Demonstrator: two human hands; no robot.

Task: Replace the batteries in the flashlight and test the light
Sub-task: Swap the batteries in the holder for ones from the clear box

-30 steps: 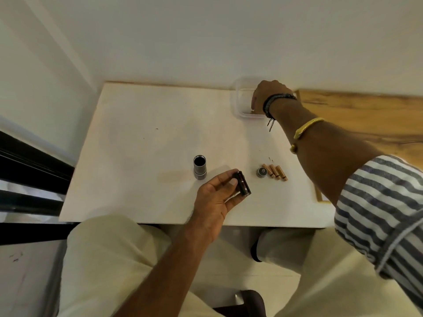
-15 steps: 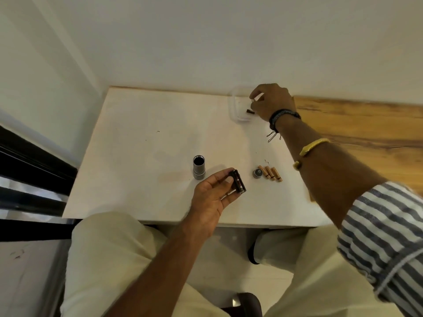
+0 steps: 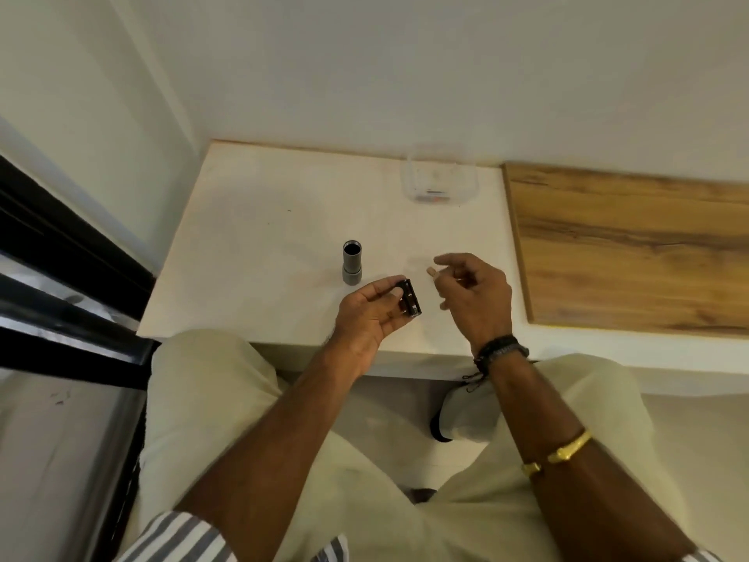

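The grey flashlight body stands upright on the white table with its open end up. My left hand grips the black battery holder just right of it, near the table's front edge. My right hand hovers beside the holder, its fingers curled on a small battery, of which only the light tip shows. The used batteries and the tail cap are hidden behind my right hand.
A clear plastic container with a few small items sits at the back of the table by the wall. A wooden board lies on the right. My knees are under the table's front edge.
My right hand has come back from the clear container to the table's front, carrying a battery, and now sits beside the holder. My left hand has kept hold of the holder.
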